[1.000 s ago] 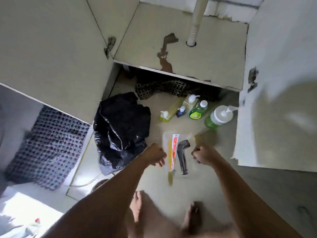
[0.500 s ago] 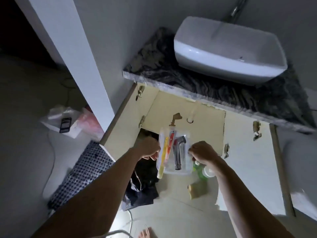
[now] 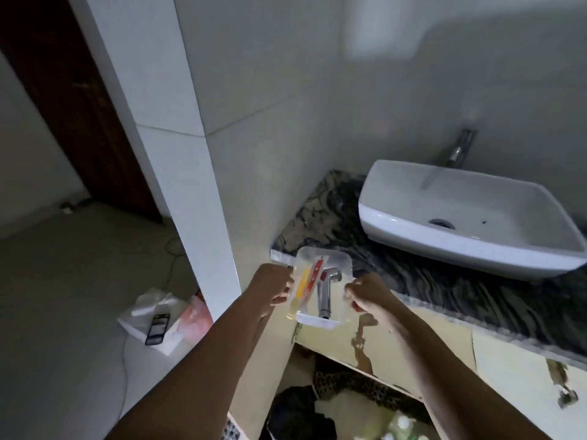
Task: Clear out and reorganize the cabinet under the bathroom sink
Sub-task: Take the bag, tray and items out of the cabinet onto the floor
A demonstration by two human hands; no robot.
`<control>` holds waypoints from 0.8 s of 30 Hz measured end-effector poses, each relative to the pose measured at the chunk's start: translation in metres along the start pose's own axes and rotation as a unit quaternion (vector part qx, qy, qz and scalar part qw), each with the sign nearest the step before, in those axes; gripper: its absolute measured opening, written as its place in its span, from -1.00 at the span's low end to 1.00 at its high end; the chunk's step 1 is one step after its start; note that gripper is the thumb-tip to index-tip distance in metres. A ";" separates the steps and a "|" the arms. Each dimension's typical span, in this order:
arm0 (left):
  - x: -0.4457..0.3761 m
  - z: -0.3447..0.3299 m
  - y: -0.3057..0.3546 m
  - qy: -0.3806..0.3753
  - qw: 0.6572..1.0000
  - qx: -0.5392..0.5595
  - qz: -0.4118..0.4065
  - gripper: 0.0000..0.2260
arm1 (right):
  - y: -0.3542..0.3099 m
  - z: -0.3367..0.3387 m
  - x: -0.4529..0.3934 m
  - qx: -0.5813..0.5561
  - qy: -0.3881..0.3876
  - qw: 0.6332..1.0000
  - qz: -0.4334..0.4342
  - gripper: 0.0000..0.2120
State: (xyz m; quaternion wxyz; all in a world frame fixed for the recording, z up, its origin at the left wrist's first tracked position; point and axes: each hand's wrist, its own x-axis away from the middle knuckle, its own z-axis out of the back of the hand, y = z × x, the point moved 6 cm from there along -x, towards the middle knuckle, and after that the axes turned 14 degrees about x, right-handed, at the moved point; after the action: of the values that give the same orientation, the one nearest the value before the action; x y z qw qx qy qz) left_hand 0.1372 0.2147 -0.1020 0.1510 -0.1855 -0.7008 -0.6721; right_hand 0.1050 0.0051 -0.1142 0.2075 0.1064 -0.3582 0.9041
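Both hands are up at counter height, carrying a clear, shallow rectangular plastic tray (image 3: 344, 265) between them. The left hand (image 3: 275, 285) grips the tray's left long edge, fingers curled onto the rim; the right hand (image 3: 368, 293) pinches the right edge the same way. The tray hangs in the air just over the front left corner of the dark veined marble countertop (image 3: 444, 281), not yet set down, with the white rectangular ceramic basin (image 3: 470, 217) well to its right.

Inside the tray lie a chrome hand-spray head (image 3: 327, 289), a yellow tube-like item (image 3: 301, 285) and a red-and-white packet (image 3: 314, 276); what those last two are is hard to tell through the blur, possibly toothpaste or brushes.

Handling-wise, the tray looks thin and light, likely a bit flexible, so the two-sided grip on the long rims seems right. The metal sprayer is probably the heaviest piece and sits loose, so any tilt could send it sliding toward the near end. Level carrying, then a flat landing on the counter, looks like the sensible call.

Below, the cream cabinet (image 3: 397, 344) under the sink stands open, with a black plastic bag (image 3: 295, 414) on the floor in front.
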 end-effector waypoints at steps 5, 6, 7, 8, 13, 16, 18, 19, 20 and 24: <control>-0.056 -0.008 0.012 0.010 0.987 0.149 0.065 -0.94 | -0.022 0.003 -0.077 -0.018 0.007 1.000 0.005 -0.73; -0.069 -0.011 0.015 0.010 0.984 0.162 0.071 -0.91 | -0.024 0.001 -0.090 -0.018 0.006 1.000 0.005 -0.70; -0.081 -0.014 0.018 0.012 0.984 0.160 0.072 -0.90 | -0.026 -0.003 -0.103 -0.017 -0.001 1.000 0.002 -0.69; -0.093 -0.016 0.023 0.018 0.985 0.152 0.073 -0.91 | -0.028 -0.006 -0.115 -0.011 -0.010 1.000 0.000 -0.70; -0.144 -0.020 0.042 0.079 0.994 0.037 0.058 -0.88 | -0.036 -0.028 -0.160 -0.031 -0.056 0.998 -0.009 -0.82; -0.167 -0.021 0.058 0.089 0.995 -0.036 0.023 -0.82 | -0.040 -0.037 -0.175 -0.082 -0.097 0.992 -0.021 -0.76; -0.173 -0.022 0.068 0.083 0.993 -0.084 0.011 -0.81 | -0.044 -0.036 -0.182 -0.085 -0.103 0.991 -0.024 -0.73; -0.175 -0.023 0.073 0.082 0.992 -0.098 0.006 -0.79 | -0.045 -0.037 -0.186 -0.096 -0.106 0.989 -0.031 -0.75; -0.178 -0.022 0.075 0.082 0.991 -0.104 0.001 -0.77 | -0.047 -0.037 -0.188 -0.112 -0.112 0.987 -0.036 -0.78; -0.180 -0.025 0.084 0.073 0.988 -0.135 -0.012 -0.76 | -0.053 -0.039 -0.192 -0.158 -0.118 0.979 -0.050 -0.79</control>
State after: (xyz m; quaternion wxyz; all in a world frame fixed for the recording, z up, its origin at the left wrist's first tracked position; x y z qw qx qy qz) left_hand 0.3346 0.1820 -0.1090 0.1678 -0.1462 -0.5931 -0.7738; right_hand 0.2990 0.0095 -0.1756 0.2229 0.1959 -0.5128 0.8056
